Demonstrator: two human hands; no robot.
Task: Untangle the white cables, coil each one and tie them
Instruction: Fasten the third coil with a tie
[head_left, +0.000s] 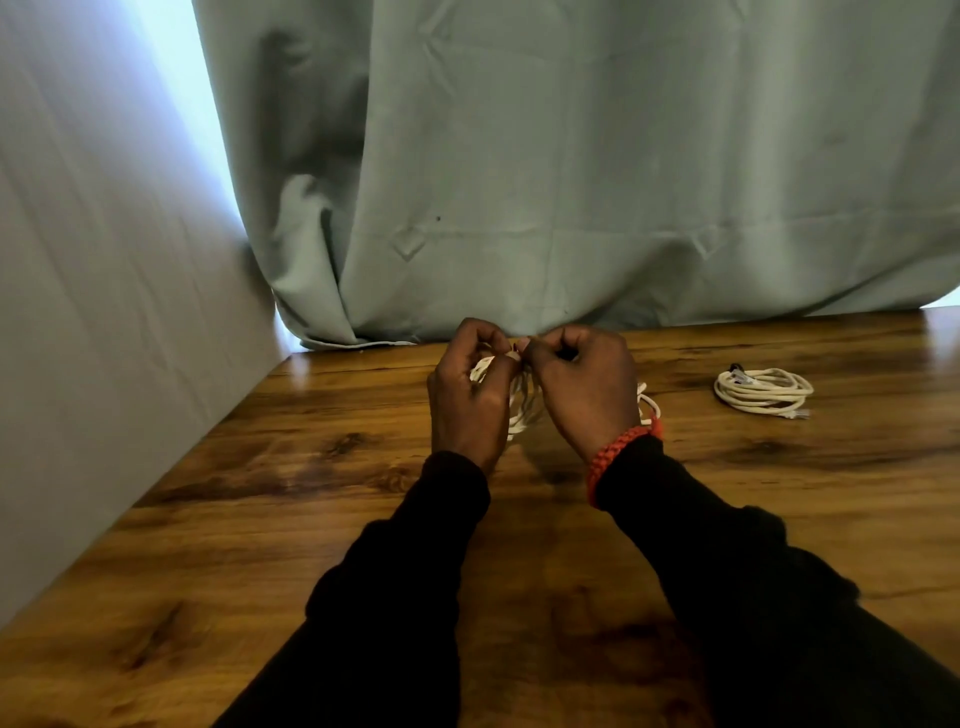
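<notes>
A pale grey-green fabric curtain (597, 156) hung across the far side, behind the grip, its hem bunched on the tabletop. A plain light grey wall panel (104, 312) ran along the left of it. Under everything lay the glossy brown wood-grain table (260, 519), which stretched from the curtain toward the camera.

2 arms in black long sleeves (753, 597) reached in from the near edge and met close to the curtain hem. The left hand (470, 400) and the right hand (584, 389) were closed and pressed close together, knuckles up, their fingertips meeting at 1 small pinch point at the top. Between them they held a loosely bundled white cable (519, 402), whose loops hung down in the gap between the palms; a further loop of it showed just right of the right wrist, near the table. What the fingertips pinched at the top was too small to make out, possibly a cable end or a tie.

A braided orange-red bracelet (618, 457) circled the right wrist, just below the grip.

Well to the right of the grip, apart from both hands, 1 coiled white cable (762, 391) lay flat on the table, with a small dark tie (736, 369) at its far-left edge.
</notes>
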